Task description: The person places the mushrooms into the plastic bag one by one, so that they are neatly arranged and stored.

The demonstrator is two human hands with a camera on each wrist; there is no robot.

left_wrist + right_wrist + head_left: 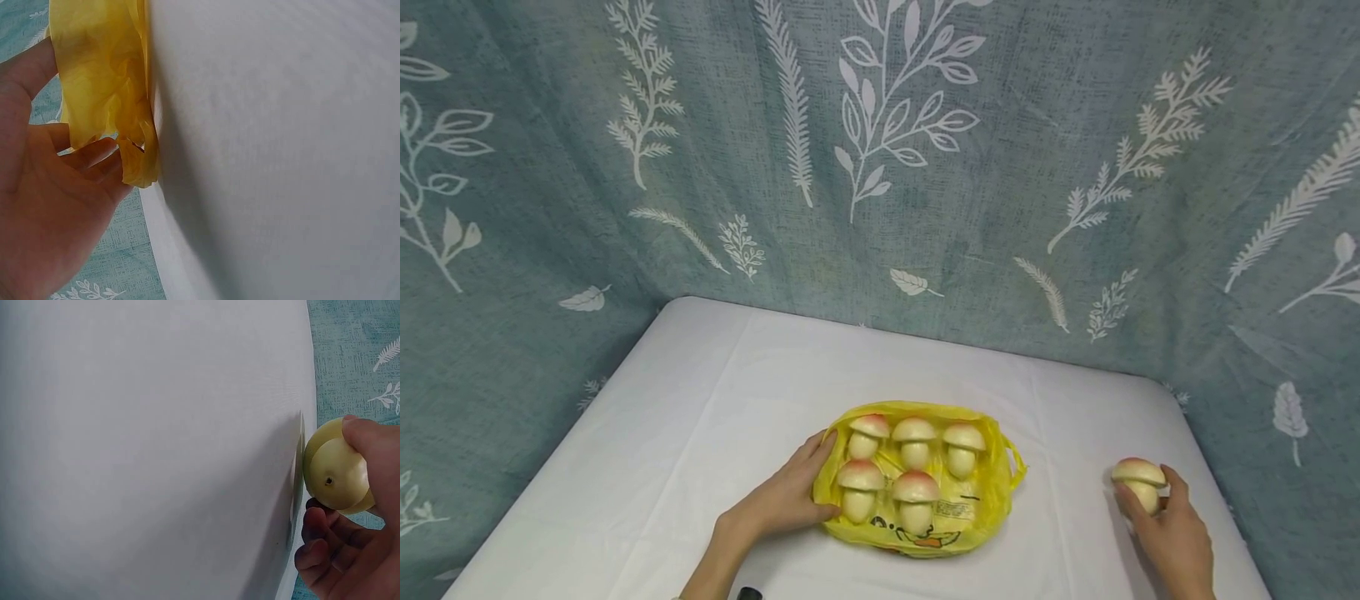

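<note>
A yellow plastic bag (pixel 992 508) lies spread open on the white table, with several mushroom-shaped pieces (pixel 914 437) in two rows in it. They have pale stems and cream caps tinged red. My left hand (pixel 790 487) holds the bag's left side, thumb at the near corner and fingers farther back. In the left wrist view, its thumb and fingers are at the bag's yellow film (pixel 100 69). Far to the right, my right hand (pixel 1176 525) grips another mushroom (pixel 1138 473) between thumb and fingers. The right wrist view shows its rounded stem end (pixel 337 478) with a small dark hole.
The white-covered table (pixel 700 400) reaches back to a blue-green curtain (pixel 925 250) with white leaf prints. A loop handle (pixel 1018 468) sticks out on the bag's right. A small black object (pixel 749 593) shows at the near edge, below the left wrist.
</note>
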